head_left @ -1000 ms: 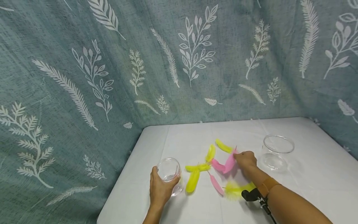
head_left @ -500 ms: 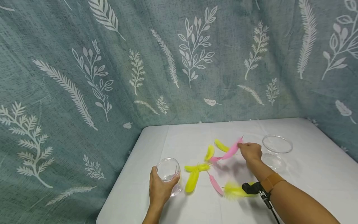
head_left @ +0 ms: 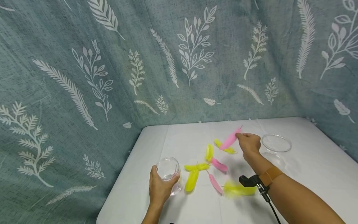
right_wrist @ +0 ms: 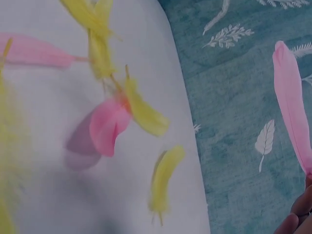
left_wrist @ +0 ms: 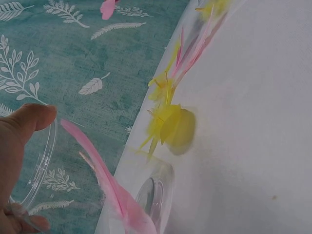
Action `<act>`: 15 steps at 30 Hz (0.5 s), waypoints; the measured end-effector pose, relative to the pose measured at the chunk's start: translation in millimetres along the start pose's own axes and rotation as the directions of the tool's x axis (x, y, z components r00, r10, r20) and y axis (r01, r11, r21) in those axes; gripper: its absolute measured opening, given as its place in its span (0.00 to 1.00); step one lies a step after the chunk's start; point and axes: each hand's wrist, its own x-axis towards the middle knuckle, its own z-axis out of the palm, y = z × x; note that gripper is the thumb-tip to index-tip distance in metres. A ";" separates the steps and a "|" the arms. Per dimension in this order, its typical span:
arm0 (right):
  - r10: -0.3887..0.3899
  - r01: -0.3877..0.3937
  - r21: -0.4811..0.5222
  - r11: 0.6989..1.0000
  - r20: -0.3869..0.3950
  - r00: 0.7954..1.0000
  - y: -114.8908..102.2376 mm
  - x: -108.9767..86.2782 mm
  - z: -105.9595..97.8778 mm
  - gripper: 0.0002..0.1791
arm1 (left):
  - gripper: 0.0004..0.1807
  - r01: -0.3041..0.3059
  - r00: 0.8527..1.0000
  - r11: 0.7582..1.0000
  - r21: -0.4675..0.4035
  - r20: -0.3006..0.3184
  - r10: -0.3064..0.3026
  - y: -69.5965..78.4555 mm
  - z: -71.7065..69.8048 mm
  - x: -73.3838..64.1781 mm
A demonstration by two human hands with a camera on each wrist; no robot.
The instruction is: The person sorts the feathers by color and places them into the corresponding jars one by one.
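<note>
The person's right arm stretches in from the near right corner, slanting forward and inward over the table point(head_left: 201, 211); the right hand point(head_left: 250, 145) sits knuckles up at its end, the fingers curled in, the thumb and forefinger pinching a pink feather point(head_left: 230, 140) near its quill; that plume hangs raised, slanting down from the pinch towards the middle, and from the head it crosses in front of the far yellow feather point(head_left: 232, 151). A strap point(head_left: 270, 175) circles that wrist, with a small black camera point(head_left: 249, 180) at its side.

The left arm comes up almost straight from the near edge; the left hand point(head_left: 161, 188) is spread wide round a clear jar point(head_left: 172, 178), thumb on one side near the rim, fingers on the other, gripping it upright; a second pink plume point(left_wrist: 114, 187) appears to be inside it. Between the hands lie the loose feathers point(head_left: 192, 180), yellow and pink, some crossing or touching; a wider clear bowl point(head_left: 276, 151) stands just beyond the right wrist; a leaf-printed curtain point(head_left: 195, 62) hangs behind everything.
</note>
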 end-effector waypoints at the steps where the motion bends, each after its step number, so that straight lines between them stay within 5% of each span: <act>1: -0.006 0.006 0.008 1.000 0.006 1.000 -2.6 -1.8 1.5 0.23 | 0.58 0.002 1.000 1.000 0.001 0.001 -0.002 0.0 0.3 0.1; 15: -0.039 0.035 0.077 0.996 0.061 0.997 -31.1 -27.9 23.1 0.21 | 0.57 -0.016 1.000 1.000 0.008 -0.006 0.016 -0.2 -1.0 0.2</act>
